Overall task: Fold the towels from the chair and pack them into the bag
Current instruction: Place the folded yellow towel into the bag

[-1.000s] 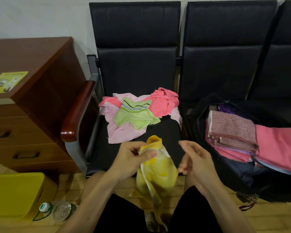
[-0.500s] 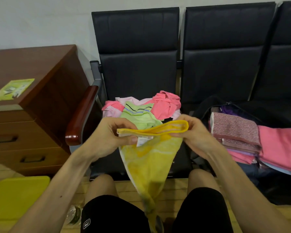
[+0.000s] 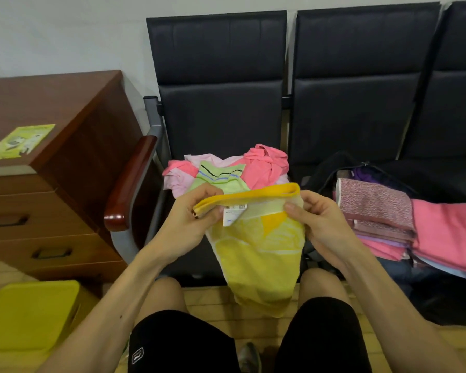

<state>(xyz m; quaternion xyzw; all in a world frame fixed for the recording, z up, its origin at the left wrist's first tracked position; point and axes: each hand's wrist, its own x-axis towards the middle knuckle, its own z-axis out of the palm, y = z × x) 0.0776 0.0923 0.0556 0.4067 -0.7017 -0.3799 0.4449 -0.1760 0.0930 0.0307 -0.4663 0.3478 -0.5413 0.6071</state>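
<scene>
Presently both hands, left hand (image 3: pixel 191 211) and right hand (image 3: pixel 320 222), are pinching the limp, light yellow towel (image 3: pixel 261 254) at its top corners, the best hold.

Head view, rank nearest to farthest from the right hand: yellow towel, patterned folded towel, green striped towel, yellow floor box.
1. Yellow towel: pinched by the right hand.
2. Patterned folded towel: just right, in the bag.
3. Green striped towel: left, on the chair.
4. Yellow floor box: far lower left.

Folded towels (image 3: pixel 374 208) crowd the bag (image 3: pixel 322 172) mouth — the seat (image 3: pixel 191 263) front (black) lies bare.
</scene>
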